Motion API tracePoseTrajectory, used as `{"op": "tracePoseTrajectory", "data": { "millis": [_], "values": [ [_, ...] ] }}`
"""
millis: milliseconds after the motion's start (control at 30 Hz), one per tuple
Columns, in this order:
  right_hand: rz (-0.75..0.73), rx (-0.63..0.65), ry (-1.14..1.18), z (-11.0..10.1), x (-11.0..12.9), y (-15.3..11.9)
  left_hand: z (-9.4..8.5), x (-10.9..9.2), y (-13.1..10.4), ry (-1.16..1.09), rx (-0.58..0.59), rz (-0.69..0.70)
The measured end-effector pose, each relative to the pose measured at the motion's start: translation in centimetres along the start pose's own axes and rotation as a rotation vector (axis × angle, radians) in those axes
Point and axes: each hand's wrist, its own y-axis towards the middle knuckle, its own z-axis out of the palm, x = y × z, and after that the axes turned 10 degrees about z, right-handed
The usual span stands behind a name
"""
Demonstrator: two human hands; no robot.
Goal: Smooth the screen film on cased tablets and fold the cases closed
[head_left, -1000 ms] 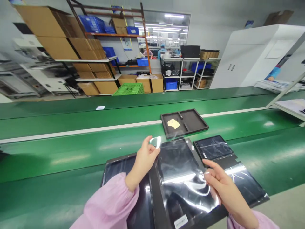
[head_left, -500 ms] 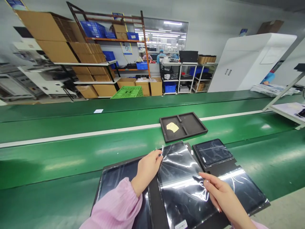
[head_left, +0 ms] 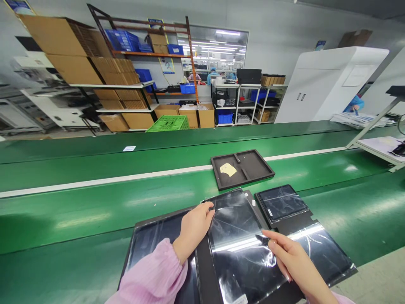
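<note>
A dark glossy display panel (head_left: 234,249) under clear protective film lies before me, tilted slightly, with a white label near its bottom edge. My left hand (head_left: 198,226) is closed in a pinch on the film at the panel's upper left corner. At the right edge, my right hand (head_left: 287,253) pinches the film between thumb and forefinger. A dark pointed shape shows by those fingertips; whether it is a reflection I cannot tell. Another display panel (head_left: 155,240) lies under my left forearm. To the right are a smaller panel (head_left: 281,202) and a further film-covered panel (head_left: 329,253).
Beyond the panels, a black foam tray (head_left: 259,166) with a torn yellow paper (head_left: 228,169) rests on the green conveyor belt (head_left: 95,211). A white slip (head_left: 129,148) lies farther back. At right stands a white metal stand (head_left: 376,152). A co-worker's blue sleeve (head_left: 357,102) shows beyond.
The film over the middle panel looks flatter, with fewer bright wrinkles. Both hands stay at the same corner and edge, barely shifted.
</note>
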Motion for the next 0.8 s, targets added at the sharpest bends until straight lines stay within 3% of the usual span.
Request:
{"op": "tracePoseTrajectory", "data": {
  "millis": [300, 533, 600, 667, 800],
  "values": [
    [0.006, 0.003, -0.041, -0.1, -0.2, 0.1, 0.3, 0.2, 0.1, 0.067, 0.005, 0.034],
    [-0.001, 0.025, -0.003, -0.2, -0.1, 0.2, 0.3, -0.2, -0.1, 0.212, -0.116, 0.125],
    [-0.036, 0.074, -0.051, -0.7, 0.2, 0.1, 0.3, -0.9, -0.7, 0.276, -0.147, 0.219],
    [-0.104, 0.057, -0.251, -1.5, 0.7, 0.0, 0.5, -1.8, -2.1, 0.3, -0.062, 0.386],
    [-0.212, -0.3, -0.641, -3.0, 2.3, 0.5, 2.3, -2.5, -6.5, 0.194, 0.306, 0.665]
  ]
}}
